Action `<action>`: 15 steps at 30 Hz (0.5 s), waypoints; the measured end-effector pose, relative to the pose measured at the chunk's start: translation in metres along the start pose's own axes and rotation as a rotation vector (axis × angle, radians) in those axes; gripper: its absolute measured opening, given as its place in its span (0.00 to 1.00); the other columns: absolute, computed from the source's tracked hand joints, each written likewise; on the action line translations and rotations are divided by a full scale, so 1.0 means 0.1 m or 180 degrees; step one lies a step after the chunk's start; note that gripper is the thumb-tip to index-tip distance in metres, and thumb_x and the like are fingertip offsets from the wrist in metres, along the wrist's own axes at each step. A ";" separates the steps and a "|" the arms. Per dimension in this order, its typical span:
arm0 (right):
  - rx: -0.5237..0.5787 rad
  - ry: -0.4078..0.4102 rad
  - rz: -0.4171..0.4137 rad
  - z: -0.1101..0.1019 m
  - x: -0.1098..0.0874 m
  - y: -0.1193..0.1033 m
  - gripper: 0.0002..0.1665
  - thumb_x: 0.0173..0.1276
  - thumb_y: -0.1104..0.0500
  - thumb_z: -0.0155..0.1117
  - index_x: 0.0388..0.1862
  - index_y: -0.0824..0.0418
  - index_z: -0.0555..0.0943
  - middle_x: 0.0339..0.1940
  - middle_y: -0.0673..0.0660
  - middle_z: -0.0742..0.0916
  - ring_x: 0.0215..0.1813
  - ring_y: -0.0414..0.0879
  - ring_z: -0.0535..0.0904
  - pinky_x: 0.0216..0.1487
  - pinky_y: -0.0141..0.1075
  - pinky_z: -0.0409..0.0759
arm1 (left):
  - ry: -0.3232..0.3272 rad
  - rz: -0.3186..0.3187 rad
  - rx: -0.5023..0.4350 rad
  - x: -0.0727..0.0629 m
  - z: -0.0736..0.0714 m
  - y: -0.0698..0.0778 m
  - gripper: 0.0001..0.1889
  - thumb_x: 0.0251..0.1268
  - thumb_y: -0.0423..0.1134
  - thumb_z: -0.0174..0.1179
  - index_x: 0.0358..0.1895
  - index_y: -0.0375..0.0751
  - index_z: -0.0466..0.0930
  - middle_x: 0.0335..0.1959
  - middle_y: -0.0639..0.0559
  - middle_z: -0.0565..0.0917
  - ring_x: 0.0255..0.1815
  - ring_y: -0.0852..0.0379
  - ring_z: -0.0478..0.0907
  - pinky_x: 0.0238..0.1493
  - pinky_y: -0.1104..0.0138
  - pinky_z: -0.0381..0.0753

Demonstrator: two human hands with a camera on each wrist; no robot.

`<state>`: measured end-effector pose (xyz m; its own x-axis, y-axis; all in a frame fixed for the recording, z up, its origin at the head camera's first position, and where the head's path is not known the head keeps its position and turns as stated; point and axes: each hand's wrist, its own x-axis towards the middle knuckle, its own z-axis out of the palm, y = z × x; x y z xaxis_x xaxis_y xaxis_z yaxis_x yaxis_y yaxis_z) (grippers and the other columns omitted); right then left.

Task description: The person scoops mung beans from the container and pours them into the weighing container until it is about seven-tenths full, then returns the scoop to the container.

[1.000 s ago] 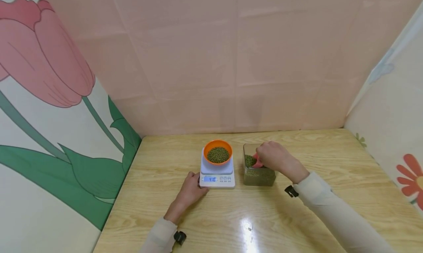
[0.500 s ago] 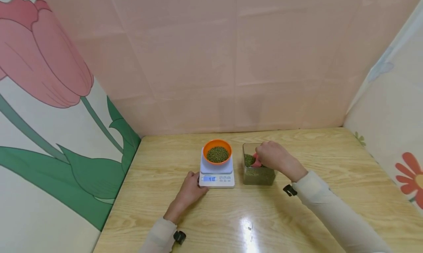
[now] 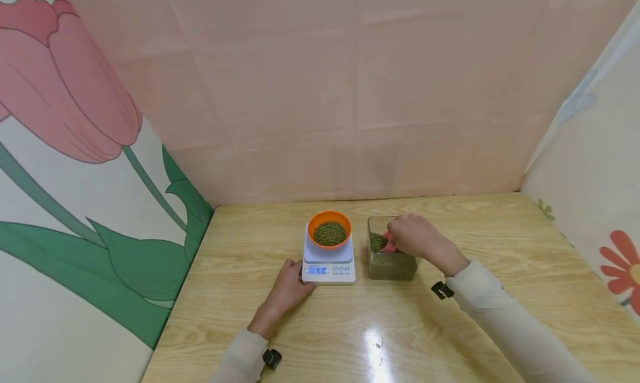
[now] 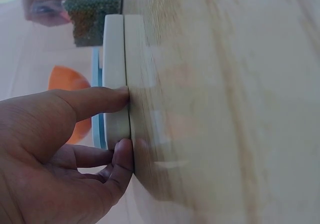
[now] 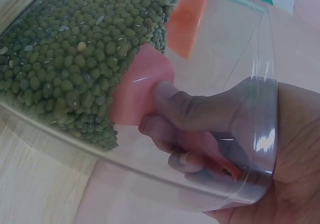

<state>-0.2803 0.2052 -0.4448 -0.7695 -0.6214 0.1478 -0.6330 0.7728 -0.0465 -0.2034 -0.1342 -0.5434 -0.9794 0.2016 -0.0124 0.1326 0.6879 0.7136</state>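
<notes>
A white kitchen scale (image 3: 328,272) stands on the table, its lit display appearing to read 410. On its platform sits an orange bowl (image 3: 330,217) partly filled with mung beans (image 3: 330,234). My left hand (image 3: 290,285) holds the scale's near left corner, thumb along the front edge and fingers curled at the side, as the left wrist view shows. Right of the scale is a clear container (image 3: 392,269) of mung beans. Inside it, my right hand (image 3: 415,235) grips a pink scoop (image 5: 142,86) by the handle; the scoop's front is sunk in the beans.
The wooden table (image 3: 240,238) meets a pink-covered wall (image 3: 300,172) at the back. Flower-printed panels flank it left and right. A bright light reflection lies on the tabletop in front of the container.
Almost nothing differs. Both hands, the scoop, the scale and the bowl keep their places, with only a slight shift of the head view.
</notes>
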 end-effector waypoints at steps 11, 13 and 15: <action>0.0078 -0.0062 0.0016 0.00 -0.02 0.00 0.21 0.69 0.70 0.68 0.19 0.54 0.74 0.21 0.48 0.78 0.24 0.41 0.66 0.27 0.35 0.64 | 0.0027 0.0026 0.0024 0.00 0.00 0.01 0.25 0.64 0.35 0.74 0.64 0.34 0.83 0.43 0.47 0.80 0.43 0.54 0.65 0.42 0.67 0.71; 0.0105 -0.0069 0.0023 0.00 -0.02 0.00 0.20 0.69 0.69 0.68 0.19 0.54 0.75 0.21 0.48 0.79 0.24 0.41 0.67 0.27 0.35 0.65 | 0.0014 0.0017 0.0014 0.00 0.00 0.00 0.25 0.64 0.35 0.74 0.64 0.34 0.83 0.43 0.47 0.80 0.43 0.54 0.65 0.42 0.67 0.71; 0.0116 -0.0074 0.0031 0.00 -0.01 0.00 0.20 0.70 0.69 0.68 0.20 0.54 0.76 0.21 0.48 0.79 0.24 0.42 0.67 0.27 0.36 0.66 | -0.0001 0.0001 -0.0003 0.00 0.00 0.00 0.26 0.64 0.35 0.73 0.65 0.34 0.83 0.43 0.47 0.79 0.44 0.54 0.65 0.42 0.67 0.71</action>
<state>-0.2793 0.2063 -0.4449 -0.7772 -0.6169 0.1241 -0.6277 0.7739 -0.0839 -0.2037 -0.1345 -0.5431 -0.9793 0.2019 -0.0123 0.1327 0.6872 0.7143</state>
